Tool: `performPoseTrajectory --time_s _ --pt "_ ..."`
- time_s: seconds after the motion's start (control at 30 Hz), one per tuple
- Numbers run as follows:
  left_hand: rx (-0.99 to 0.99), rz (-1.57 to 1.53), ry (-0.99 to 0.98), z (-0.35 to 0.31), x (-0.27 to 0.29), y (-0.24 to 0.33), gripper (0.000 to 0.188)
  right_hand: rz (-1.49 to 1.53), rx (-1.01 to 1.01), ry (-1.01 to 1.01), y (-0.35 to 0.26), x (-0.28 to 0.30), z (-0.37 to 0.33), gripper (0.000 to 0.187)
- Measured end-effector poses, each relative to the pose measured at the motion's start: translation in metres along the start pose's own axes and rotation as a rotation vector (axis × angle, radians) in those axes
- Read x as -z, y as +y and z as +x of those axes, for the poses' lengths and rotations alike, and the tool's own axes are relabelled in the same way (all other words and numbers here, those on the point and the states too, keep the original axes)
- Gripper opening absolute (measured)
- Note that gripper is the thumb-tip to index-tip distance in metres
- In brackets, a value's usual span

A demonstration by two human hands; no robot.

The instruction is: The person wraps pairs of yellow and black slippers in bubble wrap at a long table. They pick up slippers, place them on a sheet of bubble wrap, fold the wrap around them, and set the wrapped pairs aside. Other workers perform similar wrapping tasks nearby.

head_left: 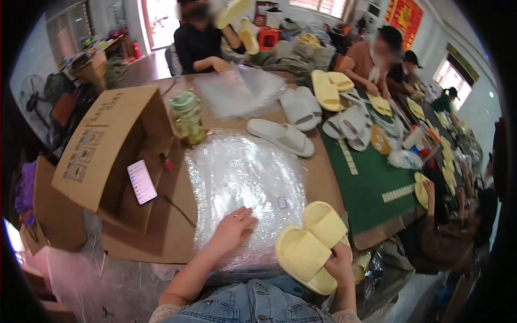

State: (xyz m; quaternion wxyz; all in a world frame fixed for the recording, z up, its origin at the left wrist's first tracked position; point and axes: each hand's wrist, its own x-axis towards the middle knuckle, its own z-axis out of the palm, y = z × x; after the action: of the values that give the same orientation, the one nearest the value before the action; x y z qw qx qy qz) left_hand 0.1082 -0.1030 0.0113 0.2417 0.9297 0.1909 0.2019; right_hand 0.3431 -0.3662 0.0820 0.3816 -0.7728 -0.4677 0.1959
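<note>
A pair of pale yellow slippers (302, 249) is gripped in my right hand (340, 264) at the near edge of the table, soles partly hidden. My left hand (235, 229) lies flat, fingers stretched out, on a shiny stack of clear plastic bags (245, 172). A ring shows on one of its fingers. Beyond the stack lies a grey slipper (281, 137), with a pair of grey slippers (300, 107) behind it.
An open cardboard box (107, 145) stands at left with a phone (141, 182) on its flap. Near it is a green-lidded jar (186, 116). More clear bags (237, 91) lie beyond. Co-workers handle yellow slippers along the green mat (355, 199) and across the table.
</note>
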Motion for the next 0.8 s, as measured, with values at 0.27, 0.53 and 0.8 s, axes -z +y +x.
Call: performPoseTrajectory --time_s 0.27,0.53,0.8 --pt "0.152 -0.126 0.162 0.024 -0.006 0.012 0.023 0.119 0.182 -0.364 0.009 -0.028 0.007 0.042" --pt "0.091 -0.162 0.118 0.035 0.003 0.048 0.028 -0.312 0.198 -0.273 -0.016 -0.036 0.011 0.025" --pt "0.032 0.058 -0.049 0.022 -0.005 0.024 0.047 -0.42 0.11 -0.231 -0.005 -0.033 -0.003 0.032"
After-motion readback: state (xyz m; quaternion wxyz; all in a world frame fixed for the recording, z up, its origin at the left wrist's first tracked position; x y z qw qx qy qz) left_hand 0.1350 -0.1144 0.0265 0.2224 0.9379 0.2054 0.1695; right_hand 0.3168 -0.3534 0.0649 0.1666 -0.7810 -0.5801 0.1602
